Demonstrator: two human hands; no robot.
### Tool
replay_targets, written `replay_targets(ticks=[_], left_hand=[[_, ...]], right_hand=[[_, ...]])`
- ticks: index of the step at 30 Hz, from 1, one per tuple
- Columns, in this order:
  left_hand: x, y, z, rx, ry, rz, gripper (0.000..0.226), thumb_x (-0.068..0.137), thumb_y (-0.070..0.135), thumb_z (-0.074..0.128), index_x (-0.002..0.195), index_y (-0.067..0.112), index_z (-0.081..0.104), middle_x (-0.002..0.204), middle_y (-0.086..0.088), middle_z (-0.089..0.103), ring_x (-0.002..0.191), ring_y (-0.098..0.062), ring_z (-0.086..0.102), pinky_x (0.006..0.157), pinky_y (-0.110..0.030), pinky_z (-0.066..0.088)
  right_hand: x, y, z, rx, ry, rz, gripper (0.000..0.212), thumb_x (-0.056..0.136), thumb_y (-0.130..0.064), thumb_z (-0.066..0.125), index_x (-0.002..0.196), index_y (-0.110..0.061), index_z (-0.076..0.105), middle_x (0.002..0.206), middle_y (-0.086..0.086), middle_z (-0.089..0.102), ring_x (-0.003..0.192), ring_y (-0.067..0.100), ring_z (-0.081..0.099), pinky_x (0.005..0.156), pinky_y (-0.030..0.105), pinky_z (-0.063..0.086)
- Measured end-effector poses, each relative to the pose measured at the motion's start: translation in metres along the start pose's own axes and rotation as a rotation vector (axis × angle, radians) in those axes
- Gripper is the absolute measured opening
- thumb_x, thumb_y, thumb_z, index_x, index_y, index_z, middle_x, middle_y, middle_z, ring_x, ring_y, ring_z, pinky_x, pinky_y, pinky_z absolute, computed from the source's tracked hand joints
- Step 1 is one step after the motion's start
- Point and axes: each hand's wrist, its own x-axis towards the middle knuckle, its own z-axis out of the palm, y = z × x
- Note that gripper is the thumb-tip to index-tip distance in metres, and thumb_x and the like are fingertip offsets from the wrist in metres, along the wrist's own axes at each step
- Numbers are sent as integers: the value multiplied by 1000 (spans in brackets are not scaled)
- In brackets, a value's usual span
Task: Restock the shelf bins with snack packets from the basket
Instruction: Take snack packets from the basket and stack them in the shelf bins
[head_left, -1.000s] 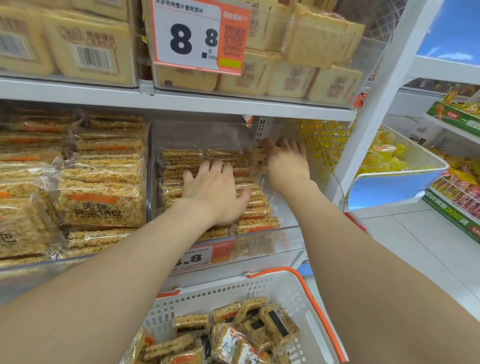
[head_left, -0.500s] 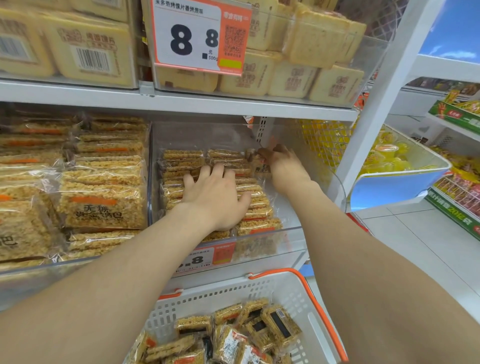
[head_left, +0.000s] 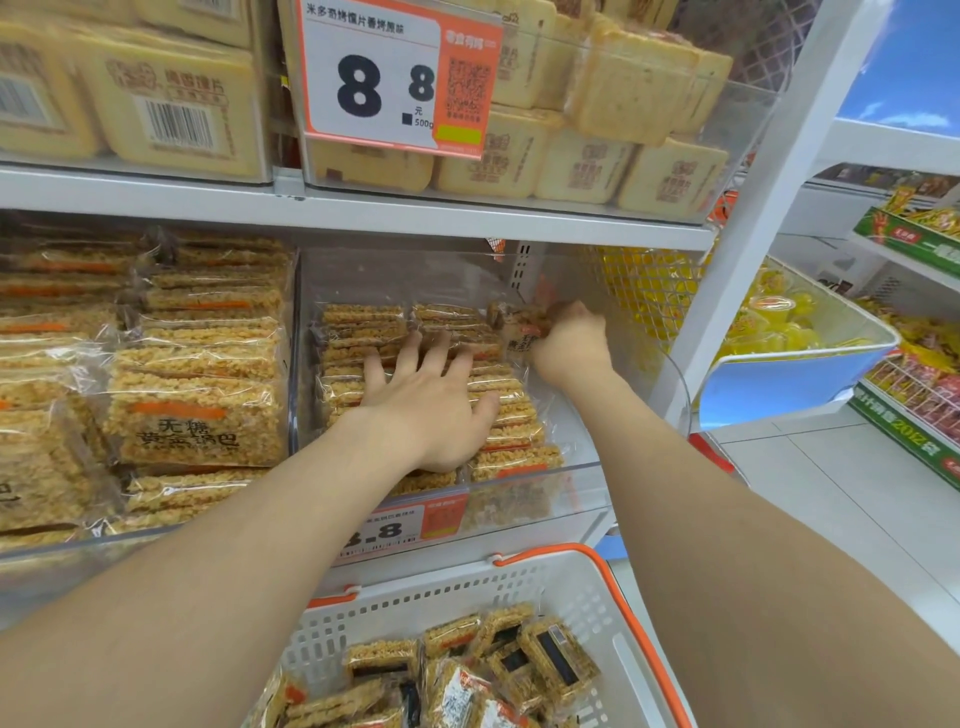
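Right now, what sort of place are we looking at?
Most likely a supermarket or snack shop aisle: white shelves carry clear bins of wrapped snack packets, a price tag reading 8.8 hangs above, and a white basket with orange handles holds more.

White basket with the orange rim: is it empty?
Not empty: the white plastic basket with orange rim holds a heap of clear-wrapped crispy rice snack packets.

my left hand (head_left: 426, 410) covers part of the packets (head_left: 511, 413) | fingertips of my right hand (head_left: 571, 338) hidden behind the blurred packet (head_left: 522, 326) | price tag (head_left: 400, 527) first digit behind my forearm (head_left: 291, 499) | basket (head_left: 467, 597) cut by bottom edge
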Motion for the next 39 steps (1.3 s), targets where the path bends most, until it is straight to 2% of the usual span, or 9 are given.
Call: replay_targets(ticks=[3,9,15,18,23,28,30,35,39], left_hand=[[0,1,-2,23,-44,-1,74,107,65,14,169,29,-1,175,0,-19,160,-31,-24,124,-70,-9],[-1,3,-4,35,-73,-3,75,107,66,14,169,27,-1,175,-1,-19,160,-32,-24,124,-70,-6],[-3,2,-4,21,-66,-1,75,106,66,15,169,27,1,176,0,-18,160,-31,-23,125,-70,-6],[-3,3,-5,28,-77,-1,75,107,66,14,169,27,0,176,0,-18,160,-31,-23,125,-70,-7],[-1,3,-4,37,-91,-2,75,107,66,13,169,26,-2,175,0,-20,159,-31,-25,124,-70,-8],[0,3,-2,46,-78,2,75,107,66,13,169,26,0,176,-1,-18,160,-32,-23,124,-70,-7],[-1,3,0,35,-56,5,75,106,66,14,169,26,2,176,-1,-15,160,-32,-21,124,-70,-6],[-6,0,4,-17,41,30,74,106,64,22,168,24,14,177,-3,-2,163,-31,-8,125,-69,-1],[-19,3,2,-65,187,33,64,107,55,33,157,16,34,168,-9,29,154,-34,28,125,-65,17]], right_hand=[[1,-4,0,-37,-71,-85,17,91,-9,60,105,-11,71,98,12,72,68,25,58,62,24,46],[2,10,-5,-75,-179,-50,46,89,-18,59,135,-14,60,122,15,66,97,32,62,82,31,53],[-6,4,-14,-105,-125,-130,48,94,-4,52,138,-19,63,140,16,46,111,38,59,100,40,52],[-5,-2,-13,-8,-121,-242,43,95,-10,47,130,-20,70,135,15,59,115,37,61,102,43,53],[-8,-10,-4,-27,-296,-290,46,108,-27,29,143,-25,59,149,18,53,139,40,43,122,54,24],[-8,-11,-8,30,-294,-267,38,107,-27,32,122,-16,66,134,18,62,127,39,53,104,43,42],[-12,-15,-8,74,-311,-259,38,108,-29,32,132,-18,59,142,15,57,136,35,48,103,38,36],[-15,-26,-13,-10,-355,-204,48,108,-44,24,136,-22,56,150,14,53,138,37,46,117,53,30],[-24,-28,-10,-131,-357,-222,56,106,-46,22,158,-29,35,170,5,27,159,27,14,124,65,0]])
